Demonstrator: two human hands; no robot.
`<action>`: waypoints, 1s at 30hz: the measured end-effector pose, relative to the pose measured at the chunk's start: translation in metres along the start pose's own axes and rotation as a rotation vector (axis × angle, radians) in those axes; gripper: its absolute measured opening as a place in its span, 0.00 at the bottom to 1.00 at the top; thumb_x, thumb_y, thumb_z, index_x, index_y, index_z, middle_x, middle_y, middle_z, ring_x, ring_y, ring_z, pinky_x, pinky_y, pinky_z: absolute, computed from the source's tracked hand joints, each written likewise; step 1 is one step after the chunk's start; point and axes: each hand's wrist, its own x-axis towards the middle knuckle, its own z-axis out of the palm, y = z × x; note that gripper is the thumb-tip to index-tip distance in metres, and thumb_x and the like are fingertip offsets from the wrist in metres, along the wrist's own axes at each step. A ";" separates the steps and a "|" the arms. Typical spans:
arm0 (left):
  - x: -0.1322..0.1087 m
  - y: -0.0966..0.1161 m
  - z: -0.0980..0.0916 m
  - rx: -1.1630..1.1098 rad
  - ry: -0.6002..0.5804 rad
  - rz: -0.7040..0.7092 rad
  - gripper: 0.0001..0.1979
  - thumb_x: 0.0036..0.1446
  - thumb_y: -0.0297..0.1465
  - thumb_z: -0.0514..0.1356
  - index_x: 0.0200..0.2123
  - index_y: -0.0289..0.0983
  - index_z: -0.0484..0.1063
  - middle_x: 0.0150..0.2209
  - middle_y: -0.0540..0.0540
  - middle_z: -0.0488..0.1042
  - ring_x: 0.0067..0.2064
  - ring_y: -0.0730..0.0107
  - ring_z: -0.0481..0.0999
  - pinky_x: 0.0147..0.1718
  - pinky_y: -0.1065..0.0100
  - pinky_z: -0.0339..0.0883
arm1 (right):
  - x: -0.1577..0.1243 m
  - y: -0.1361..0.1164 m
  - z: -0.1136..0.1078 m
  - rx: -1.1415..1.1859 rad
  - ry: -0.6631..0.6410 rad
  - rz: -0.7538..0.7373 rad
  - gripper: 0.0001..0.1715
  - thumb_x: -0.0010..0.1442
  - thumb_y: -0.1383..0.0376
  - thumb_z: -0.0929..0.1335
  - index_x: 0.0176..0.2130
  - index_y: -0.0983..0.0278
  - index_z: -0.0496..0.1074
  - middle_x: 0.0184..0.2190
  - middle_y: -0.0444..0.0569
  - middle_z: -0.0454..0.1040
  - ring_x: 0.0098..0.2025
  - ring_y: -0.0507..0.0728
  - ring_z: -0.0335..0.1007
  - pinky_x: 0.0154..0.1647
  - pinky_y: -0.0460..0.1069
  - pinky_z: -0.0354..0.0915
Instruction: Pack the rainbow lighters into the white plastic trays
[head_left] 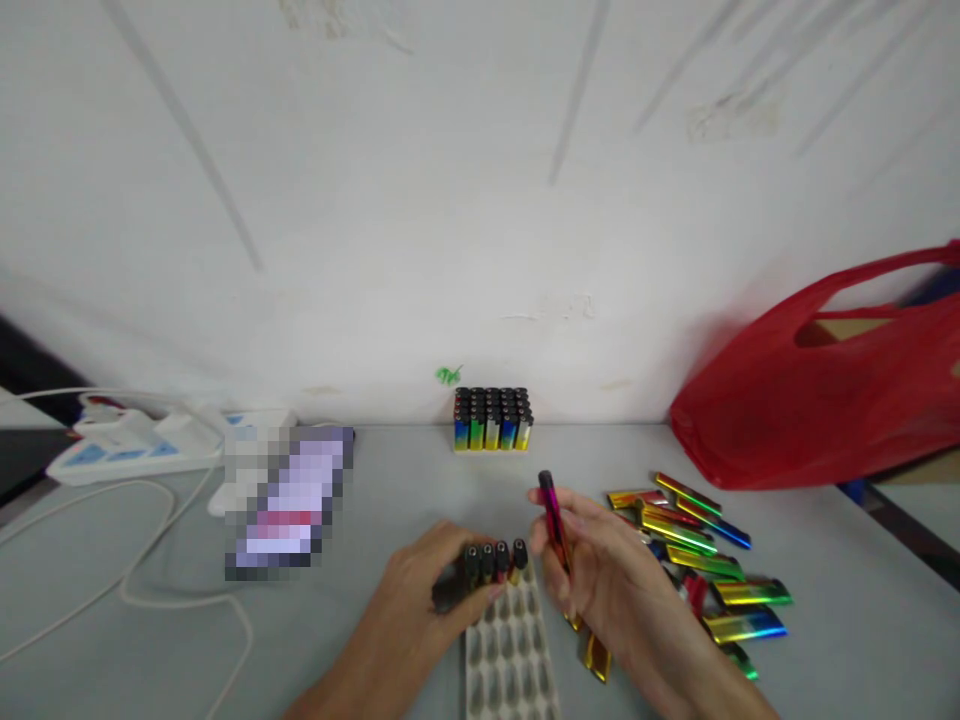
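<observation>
In my right hand (592, 570) is a pink and gold lighter (553, 515) with a black top, pinched between thumb and fingers and tilted. It is above and to the right of a pale tray (474, 680) with rows of oval slots. My left hand (420, 590) is closed around the left end of a row of upright lighters (487, 556) at the tray's far end, thumb in front. Its other fingertips are partly hidden. The rightmost lighter (518, 562) of that row leans slightly. Beside the tray, under my right hand, lie gold lighters (598, 657).
A block of upright lighters (493, 420) stands against the wall. To the right, shiny coloured lighters (705, 560) lie in a loose pile, with a red bag (817, 400) behind. A power strip (135, 455), white cables (176, 500) and a blurred phone (296, 500) are on the left.
</observation>
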 end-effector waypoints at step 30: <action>0.001 -0.006 0.001 -0.020 -0.012 0.020 0.11 0.64 0.34 0.71 0.49 0.46 0.82 0.47 0.51 0.86 0.51 0.57 0.84 0.53 0.62 0.73 | 0.000 0.001 -0.002 0.211 -0.113 0.164 0.39 0.59 0.46 0.79 0.24 0.58 0.51 0.19 0.31 0.43 0.20 0.45 0.30 0.20 0.47 0.34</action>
